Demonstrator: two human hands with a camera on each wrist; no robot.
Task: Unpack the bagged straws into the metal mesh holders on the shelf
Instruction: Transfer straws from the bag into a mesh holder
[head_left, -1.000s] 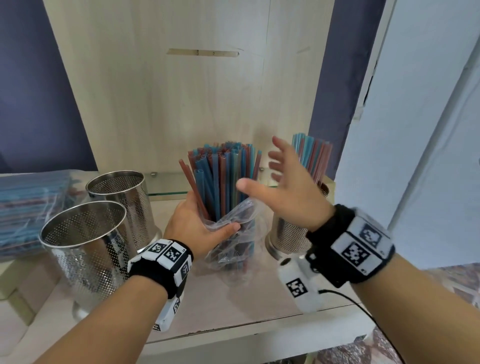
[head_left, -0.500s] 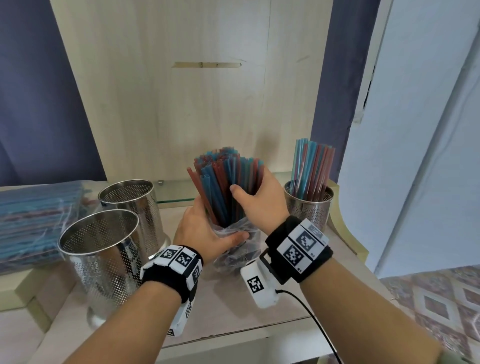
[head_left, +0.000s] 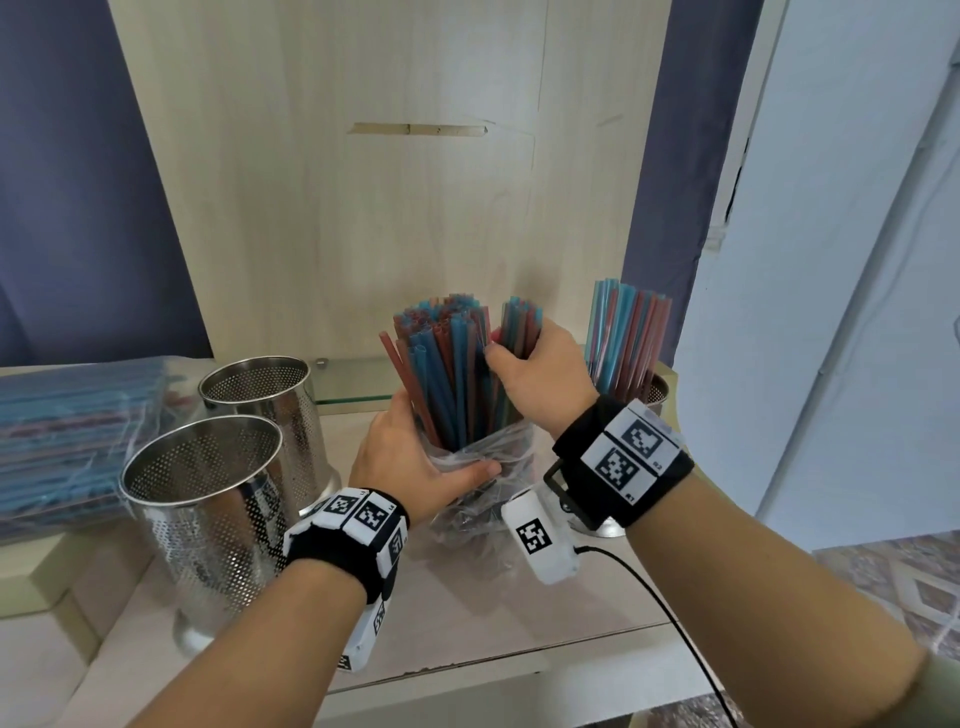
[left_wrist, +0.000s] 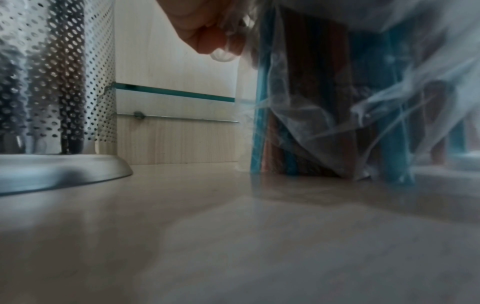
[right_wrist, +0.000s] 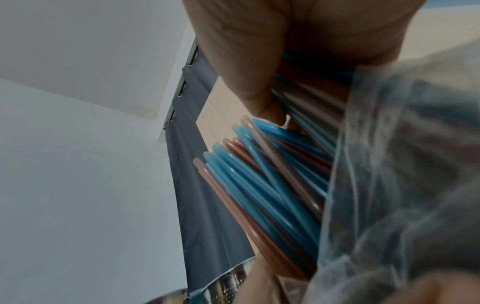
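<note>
The right hand (head_left: 540, 384), spread open a second ago, is now gripping a portion of the straws (head_left: 452, 374). The left hand (head_left: 410, 457) is clasping the bag (head_left: 488, 499) upright on the shelf (head_left: 467, 613). Extraction is starting; two empty holders (head_left: 208, 499) are standing left of the hands.

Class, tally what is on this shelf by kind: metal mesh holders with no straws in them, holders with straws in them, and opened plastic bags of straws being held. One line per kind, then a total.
Metal mesh holders without straws: 2, the front holder and the rear holder
Holders with straws in them: 1, the filled holder
Opened bags of straws being held: 1, the plastic bag
Total: 4
</note>
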